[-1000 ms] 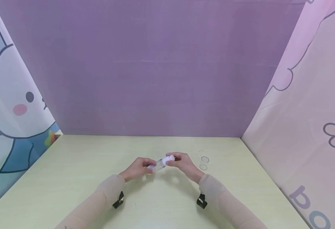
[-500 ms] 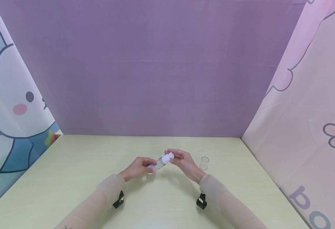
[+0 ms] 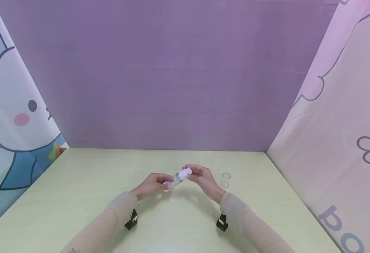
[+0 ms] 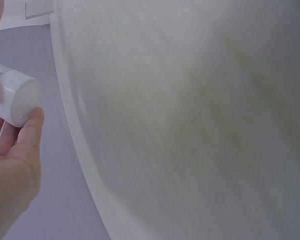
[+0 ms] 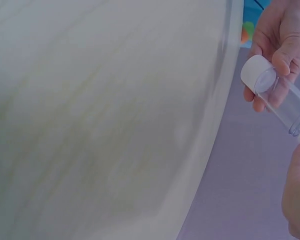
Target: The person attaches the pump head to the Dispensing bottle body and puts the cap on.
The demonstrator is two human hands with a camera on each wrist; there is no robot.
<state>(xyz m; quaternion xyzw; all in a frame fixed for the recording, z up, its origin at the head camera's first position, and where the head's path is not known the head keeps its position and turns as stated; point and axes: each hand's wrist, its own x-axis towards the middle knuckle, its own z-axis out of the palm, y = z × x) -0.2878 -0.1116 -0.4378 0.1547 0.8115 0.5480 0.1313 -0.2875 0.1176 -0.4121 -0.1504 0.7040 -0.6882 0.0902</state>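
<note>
A slim clear pump bottle (image 3: 176, 178) with a white base and white top is held tilted above the table, its top toward the upper right. My left hand (image 3: 151, 185) grips the white base, thumb on one side and fingers on the other. In the left wrist view the white base (image 4: 20, 97) faces the camera. My right hand (image 3: 205, 181) holds the white top between thumb and fingers. Through the bottle's clear wall (image 5: 287, 107), the right wrist view shows no visible contents. The right fingertips are partly cut off there.
A clear open-topped cylinder, like a cap (image 3: 225, 180), stands upright on the pale table (image 3: 109, 168), just right of my right hand. A purple backdrop (image 3: 172, 77) rises behind the table. Printed cloth panels (image 3: 330, 123) flank both sides.
Over the last second the right fingers loosened and shifted slightly up around the white top, and the bottle tilted a little more upright. The left hand kept its grip.
</note>
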